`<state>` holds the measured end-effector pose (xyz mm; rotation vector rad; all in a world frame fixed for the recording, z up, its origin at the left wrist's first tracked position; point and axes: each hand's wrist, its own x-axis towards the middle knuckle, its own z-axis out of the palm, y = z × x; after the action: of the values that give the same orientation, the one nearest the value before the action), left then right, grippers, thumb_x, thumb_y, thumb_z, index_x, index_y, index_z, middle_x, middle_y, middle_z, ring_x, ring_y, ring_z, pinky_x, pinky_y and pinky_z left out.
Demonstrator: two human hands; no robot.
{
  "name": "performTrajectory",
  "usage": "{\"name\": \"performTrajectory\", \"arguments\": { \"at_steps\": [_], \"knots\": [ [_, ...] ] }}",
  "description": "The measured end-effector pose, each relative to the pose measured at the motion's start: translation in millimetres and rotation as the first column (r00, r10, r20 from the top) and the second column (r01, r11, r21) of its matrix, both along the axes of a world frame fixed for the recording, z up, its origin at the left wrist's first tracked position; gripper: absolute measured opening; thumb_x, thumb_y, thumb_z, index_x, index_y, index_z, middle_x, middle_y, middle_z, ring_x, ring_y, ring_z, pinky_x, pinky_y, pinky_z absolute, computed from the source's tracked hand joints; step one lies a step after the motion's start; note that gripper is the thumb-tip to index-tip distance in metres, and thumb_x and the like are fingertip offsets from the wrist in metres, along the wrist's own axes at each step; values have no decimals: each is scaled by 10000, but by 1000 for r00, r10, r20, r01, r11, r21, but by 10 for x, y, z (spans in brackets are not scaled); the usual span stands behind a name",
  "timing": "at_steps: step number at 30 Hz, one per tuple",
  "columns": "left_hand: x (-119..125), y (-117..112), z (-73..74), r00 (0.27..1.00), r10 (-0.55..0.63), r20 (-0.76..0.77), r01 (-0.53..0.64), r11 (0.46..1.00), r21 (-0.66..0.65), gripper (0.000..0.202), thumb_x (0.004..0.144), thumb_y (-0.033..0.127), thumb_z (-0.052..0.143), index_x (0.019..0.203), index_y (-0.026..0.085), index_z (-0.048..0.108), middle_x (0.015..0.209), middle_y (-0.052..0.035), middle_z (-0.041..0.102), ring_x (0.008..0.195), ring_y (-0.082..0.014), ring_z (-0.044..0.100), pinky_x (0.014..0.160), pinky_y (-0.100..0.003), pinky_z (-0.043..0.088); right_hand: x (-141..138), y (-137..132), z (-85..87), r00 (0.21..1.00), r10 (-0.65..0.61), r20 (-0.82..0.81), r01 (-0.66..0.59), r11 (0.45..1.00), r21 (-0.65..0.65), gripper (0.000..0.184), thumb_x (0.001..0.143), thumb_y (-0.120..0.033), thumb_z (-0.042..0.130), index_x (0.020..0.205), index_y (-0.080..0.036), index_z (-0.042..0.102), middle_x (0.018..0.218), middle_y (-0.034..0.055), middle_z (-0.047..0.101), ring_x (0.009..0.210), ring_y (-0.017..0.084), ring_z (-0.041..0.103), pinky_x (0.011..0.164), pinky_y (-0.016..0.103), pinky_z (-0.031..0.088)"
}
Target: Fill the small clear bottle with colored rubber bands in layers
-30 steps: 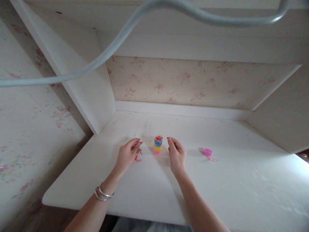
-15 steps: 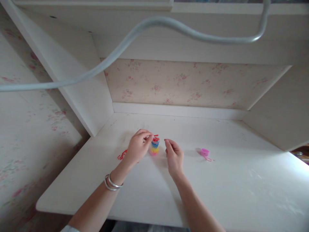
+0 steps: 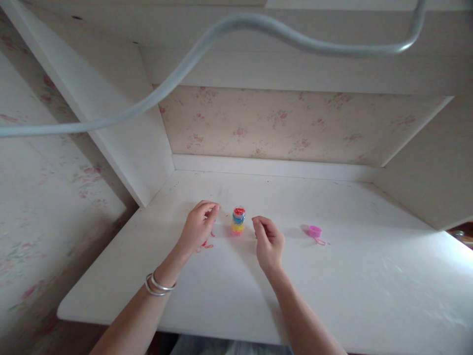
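A small clear jar [image 3: 238, 222] stands upright on the table, layered pink, yellow and blue, with red pieces at its mouth. My left hand [image 3: 199, 223] hovers left of the jar, apart from it. Its thumb and fingertips are pressed together with nothing showing between them. Partly behind that hand lie loose red strips [image 3: 206, 245]. To the right of the jar is my right hand [image 3: 269, 241], closed in a pinch. Whether something small is held there I cannot make out.
A pink ring-shaped lid with a loop [image 3: 315, 231] lies on the white table [image 3: 354, 291], right of my right hand. White side panels and a low back ledge border the tabletop. A thick pale cable [image 3: 251, 20] crosses the upper view.
My left hand has moved left, away from the jar's mouth. The red strip earlier at its fingertips no longer shows there. My right hand stays nearly in place.
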<state>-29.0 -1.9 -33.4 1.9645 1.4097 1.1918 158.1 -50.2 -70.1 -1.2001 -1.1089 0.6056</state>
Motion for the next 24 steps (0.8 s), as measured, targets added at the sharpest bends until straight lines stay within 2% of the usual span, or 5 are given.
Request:
{"name": "performTrajectory", "arguments": {
  "at_steps": [2,5,10,14,24],
  "knots": [
    [-142,22,-109,998,54,-31,-54,998,-16,320,921,415,435,913,183,654,973,-48,660,820,-148,633,746,-246,490,-52,-86,-26,962,102,254,-126,989,80,234,874,-343,518,808,-164,653,538,-39,477,488,78,394,507,197,321],
    [-340,63,-261,984,135,-114,-142,988,-60,314,904,413,439,911,193,662,959,-43,688,872,-171,636,774,-261,477,-235,-179,-63,708,319,630,-380,924,-41,225,890,-271,460,838,-202,668,582,-18,578,505,84,476,546,197,334],
    [-523,89,-361,956,111,-273,-169,965,-200,286,881,387,440,926,229,675,929,-19,720,836,-174,653,747,-255,465,-581,-176,-146,357,398,845,-270,910,-314,261,880,-278,451,1051,-302,647,774,-3,713,632,135,618,557,213,336],
    [-527,29,-348,883,25,-469,-149,962,-229,234,862,331,465,862,252,686,912,-16,721,837,-180,654,740,-257,446,-653,-131,-199,290,426,857,-175,904,-390,326,943,-333,365,847,-266,669,785,12,719,666,145,645,564,224,344],
    [-438,-87,-373,829,29,-558,-159,969,-187,261,850,228,480,1049,238,650,1103,-58,647,899,-177,646,795,-252,447,-598,-118,-133,286,466,838,-154,885,-439,295,970,-338,356,976,-235,633,842,48,722,710,177,672,584,243,373]
  ]
}}
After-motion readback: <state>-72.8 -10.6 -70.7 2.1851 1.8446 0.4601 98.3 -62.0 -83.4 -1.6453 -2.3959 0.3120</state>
